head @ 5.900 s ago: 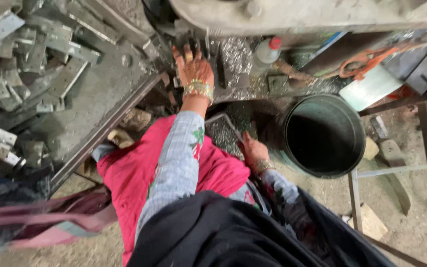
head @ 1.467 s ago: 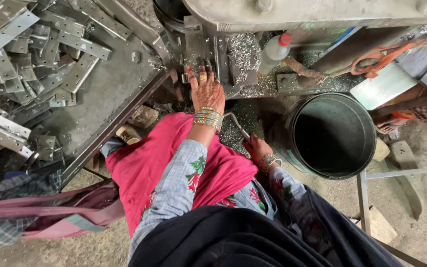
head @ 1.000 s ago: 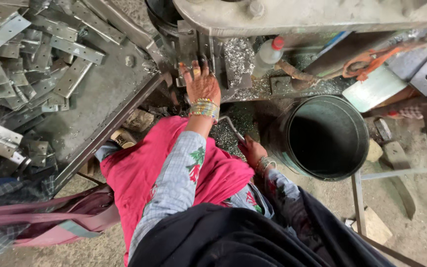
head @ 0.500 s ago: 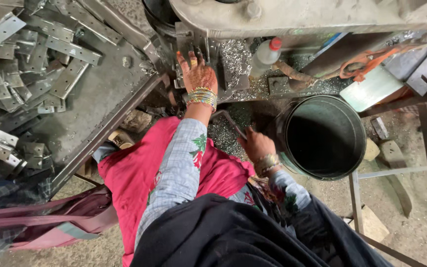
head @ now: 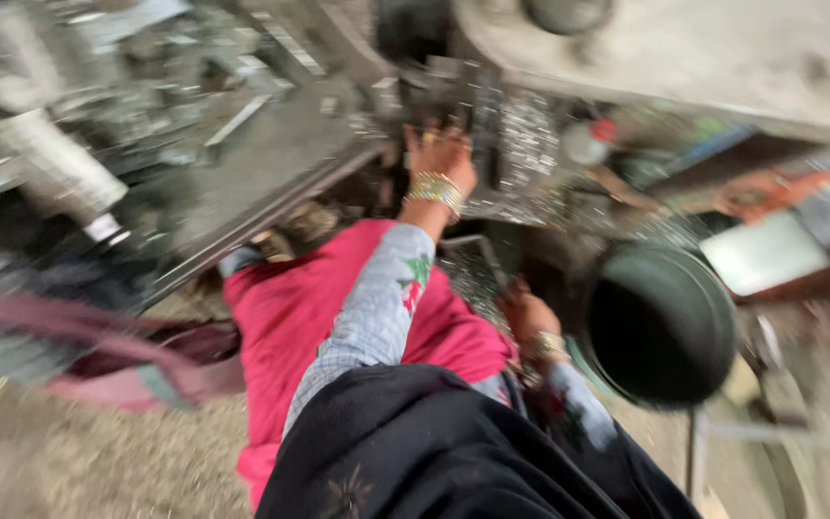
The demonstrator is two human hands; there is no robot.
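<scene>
The right hand (head: 528, 317) lies low beside one dark round bucket (head: 663, 325), over a small tray of metal bits (head: 468, 269); blur hides its grip. Farther off, the left hand (head: 442, 159), fingers spread, touches the machine's silvery bed (head: 521, 144). Many blurred grey metal strips (head: 232, 120) litter the surface (head: 261, 163) left of it.

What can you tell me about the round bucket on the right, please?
The bucket is a round, dark greenish container, apparently metal, seen from above with its mouth open and its inside dark, so any contents cannot be made out. It stands low at the right, below the machine's littered bed and beside a thin metal frame. The right hand is just to its left; blur hides whether they touch.
</scene>
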